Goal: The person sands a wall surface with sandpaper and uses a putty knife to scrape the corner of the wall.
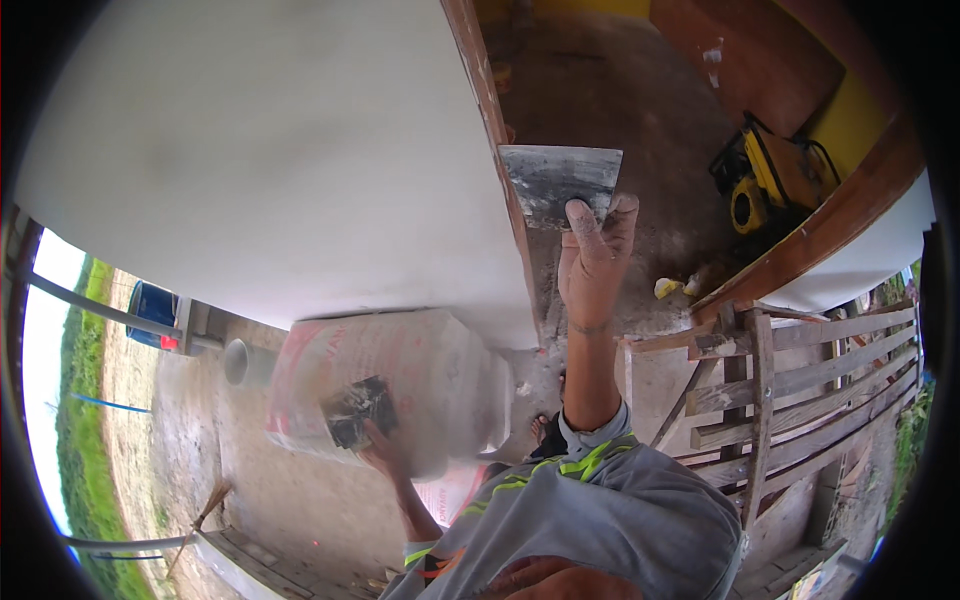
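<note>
Grey steel, streaked pale, forms the wide blade out ahead on the far side, where the right hand grasps it by its near edge, thumb laid on the face. Its left end meets the brown trim in view; whether it presses there I cannot tell. A shallow tilt and even pressure along the whole edge would serve best, taking care that no corner digs into the white wall left of the trim. Nearer and to the left, the left hand grips a dark second blade smeared with whitish paste; holding it level should stop the paste sliding onto the plastic-wrapped stack around it. Far right sits a yellow machine; nearer on the right, a slatted wooden frame leaves the elbow limited room, so short, controlled strokes seem wiser.
</note>
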Motion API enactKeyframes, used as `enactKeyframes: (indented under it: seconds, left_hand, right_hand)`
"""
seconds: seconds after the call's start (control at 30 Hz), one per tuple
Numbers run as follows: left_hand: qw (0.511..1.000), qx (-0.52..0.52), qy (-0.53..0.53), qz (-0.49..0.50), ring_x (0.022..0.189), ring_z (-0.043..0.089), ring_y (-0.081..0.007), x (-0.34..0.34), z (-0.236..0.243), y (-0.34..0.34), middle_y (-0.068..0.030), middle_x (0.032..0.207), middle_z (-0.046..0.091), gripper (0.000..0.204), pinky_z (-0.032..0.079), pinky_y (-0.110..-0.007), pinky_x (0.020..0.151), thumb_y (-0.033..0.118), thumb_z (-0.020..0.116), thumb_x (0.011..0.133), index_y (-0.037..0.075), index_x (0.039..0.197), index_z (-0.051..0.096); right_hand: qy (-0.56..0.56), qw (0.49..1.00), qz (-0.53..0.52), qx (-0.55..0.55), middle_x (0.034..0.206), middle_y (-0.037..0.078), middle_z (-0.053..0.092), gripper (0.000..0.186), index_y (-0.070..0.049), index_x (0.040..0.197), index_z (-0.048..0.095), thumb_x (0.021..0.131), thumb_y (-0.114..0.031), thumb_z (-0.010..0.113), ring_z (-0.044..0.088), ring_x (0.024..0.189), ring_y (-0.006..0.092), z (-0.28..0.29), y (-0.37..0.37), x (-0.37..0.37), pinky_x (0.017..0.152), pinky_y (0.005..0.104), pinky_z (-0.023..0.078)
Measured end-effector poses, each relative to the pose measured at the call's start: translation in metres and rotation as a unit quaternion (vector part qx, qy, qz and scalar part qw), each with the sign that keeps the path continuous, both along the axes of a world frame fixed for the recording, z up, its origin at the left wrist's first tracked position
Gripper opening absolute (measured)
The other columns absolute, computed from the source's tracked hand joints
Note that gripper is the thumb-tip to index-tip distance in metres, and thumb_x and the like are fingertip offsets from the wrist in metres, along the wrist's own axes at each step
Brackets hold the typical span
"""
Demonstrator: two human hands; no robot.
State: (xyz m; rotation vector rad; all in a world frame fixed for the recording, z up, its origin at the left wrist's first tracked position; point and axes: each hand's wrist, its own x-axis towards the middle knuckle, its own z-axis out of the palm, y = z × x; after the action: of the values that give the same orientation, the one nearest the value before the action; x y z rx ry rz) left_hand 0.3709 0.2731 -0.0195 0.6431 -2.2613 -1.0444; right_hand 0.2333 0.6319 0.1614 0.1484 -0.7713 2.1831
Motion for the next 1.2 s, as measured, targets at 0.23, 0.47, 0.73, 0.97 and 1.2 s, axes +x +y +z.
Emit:
enactKeyframes:
  seconds: [0.23, 0.47, 0.73, 0.97, 1.2]
  left_hand:
    - [0.999, 0.034, 0.021, -0.028, 0.111, 0.053, -0.0406, -0.001, 0.0, 0.0, -0.0276, 0.122, 0.057, 0.051, 0.039, -0.048, 0.095, 0.035, 0.052, 0.096, -0.009, 0.123, 0.055]
    - [0.999, 0.01, 0.018, -0.03, 0.112, 0.054, -0.0395, -0.001, -0.011, -0.011, -0.0256, 0.121, 0.058, 0.048, 0.039, -0.048, 0.094, 0.032, 0.052, 0.096, -0.008, 0.122, 0.055]
    - [0.998, 0.054, 0.015, -0.032, 0.108, 0.055, -0.0416, -0.002, 0.009, 0.008, -0.0274, 0.12, 0.058, 0.051, 0.04, -0.047, 0.093, 0.036, 0.051, 0.096, -0.008, 0.12, 0.057]
    - [1.0, 0.022, 0.006, -0.021, 0.108, 0.055, -0.0415, -0.001, 0.003, 0.004, -0.0274, 0.117, 0.059, 0.05, 0.04, -0.048, 0.092, 0.036, 0.051, 0.097, -0.008, 0.118, 0.058]
    - [1.0, 0.026, 0.001, -0.014, 0.108, 0.054, -0.0428, -0.001, -0.005, 0.0, -0.0283, 0.115, 0.06, 0.051, 0.04, -0.048, 0.092, 0.038, 0.051, 0.097, -0.008, 0.115, 0.06]
  right_hand:
    - [0.04, 0.999, 0.017, -0.02, 0.102, 0.004, 0.061, 0.023, -0.009, 0.101, 0.05, 0.086, 0.005, 0.061, 0.058, 0.098, 0.012, -0.021, 0.001, -0.006, 0.096, 0.0343, 0.045]
    - [0.052, 0.994, 0.08, -0.047, 0.105, 0.006, 0.062, 0.018, -0.008, 0.104, 0.05, 0.09, -0.001, 0.059, 0.059, 0.1, 0.0146, -0.015, -0.004, -0.01, 0.095, 0.036, 0.047]
    - [0.043, 0.98, 0.175, -0.084, 0.107, 0.006, 0.062, 0.015, -0.009, 0.104, 0.05, 0.092, -0.005, 0.058, 0.059, 0.104, 0.0162, -0.002, 0.0, -0.022, 0.094, 0.0362, 0.049]
    - [0.052, 0.988, 0.135, -0.059, 0.106, 0.005, 0.062, 0.015, -0.01, 0.104, 0.051, 0.092, -0.006, 0.059, 0.06, 0.103, 0.0155, -0.012, 0.004, -0.027, 0.094, 0.0357, 0.049]
    - [0.072, 0.986, 0.145, -0.049, 0.107, 0.006, 0.063, 0.015, -0.009, 0.105, 0.05, 0.092, -0.004, 0.059, 0.06, 0.103, 0.0164, 0.011, 0.007, -0.034, 0.094, 0.0362, 0.049]
